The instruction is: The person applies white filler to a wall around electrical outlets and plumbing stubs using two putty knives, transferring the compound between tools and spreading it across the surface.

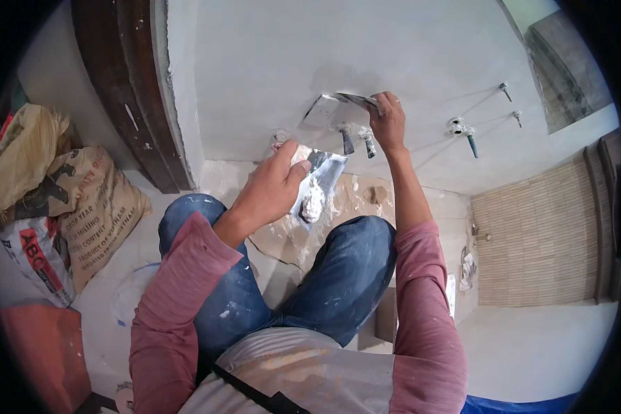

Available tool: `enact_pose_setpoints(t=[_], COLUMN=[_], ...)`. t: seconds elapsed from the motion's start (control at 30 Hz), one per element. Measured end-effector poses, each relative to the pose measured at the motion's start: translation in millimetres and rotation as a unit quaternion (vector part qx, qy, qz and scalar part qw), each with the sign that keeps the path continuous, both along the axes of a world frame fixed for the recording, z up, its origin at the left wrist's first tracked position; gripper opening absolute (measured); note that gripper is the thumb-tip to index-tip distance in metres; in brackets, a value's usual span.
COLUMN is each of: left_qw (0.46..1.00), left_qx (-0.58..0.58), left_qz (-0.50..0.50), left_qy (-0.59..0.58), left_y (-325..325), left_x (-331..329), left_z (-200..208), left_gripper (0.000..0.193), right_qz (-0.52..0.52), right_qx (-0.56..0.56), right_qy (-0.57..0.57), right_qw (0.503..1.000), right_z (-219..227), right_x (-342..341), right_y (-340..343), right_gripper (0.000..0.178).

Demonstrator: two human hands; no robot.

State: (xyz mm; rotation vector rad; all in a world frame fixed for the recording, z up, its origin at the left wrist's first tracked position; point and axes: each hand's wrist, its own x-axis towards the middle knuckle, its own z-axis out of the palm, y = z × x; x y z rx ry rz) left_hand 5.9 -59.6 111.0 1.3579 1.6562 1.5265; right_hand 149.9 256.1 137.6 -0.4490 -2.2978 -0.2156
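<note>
White paste (313, 205) sits on the metal plate (330, 168) gripped in my left hand (272, 185); my right hand (389, 123) pinches a scraper (360, 101) at the wall (269, 69), just above the pipe stubs (348, 141). I'd best hold the plate level and press the scraper evenly, easing off near the stubs.

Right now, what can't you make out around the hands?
All in the head view:
Left hand: most of its fingers, hidden behind the left blade.
Right blade: its handle, covered by the right hand; whether it touches the wall, too small to tell.
Brown sack: contents, hidden by its own cloth.
Blue sheet, lower right: mostly cut off by the picture's edge.
</note>
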Motion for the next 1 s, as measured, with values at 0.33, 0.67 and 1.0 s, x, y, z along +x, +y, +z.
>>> enact_pose_setpoints(t=[0.33,0.67,1.0], left_qw=[0.999,0.999,0.999], left_qx=[-0.052,0.012,0.024], left_qz=[-0.005,-0.005,-0.004], left_qy=[-0.012,-0.051,-0.039], left_y=[-2,2,6], left_x=[0,-2,2], left_z=[6,-7,-17], left_gripper=[0.030,0.032,0.035], right_qz=[0.013,-0.032,0.008], right_qx=[0.102,-0.005,0.052], right_qy=[0.046,0.093,-0.169], right_qw=[0.994,0.995,0.984], right_z=[74,44,-34], right_x=[-30,29,38], right_y=[3,-5,14], right_gripper=[0.016,0.015,0.012])
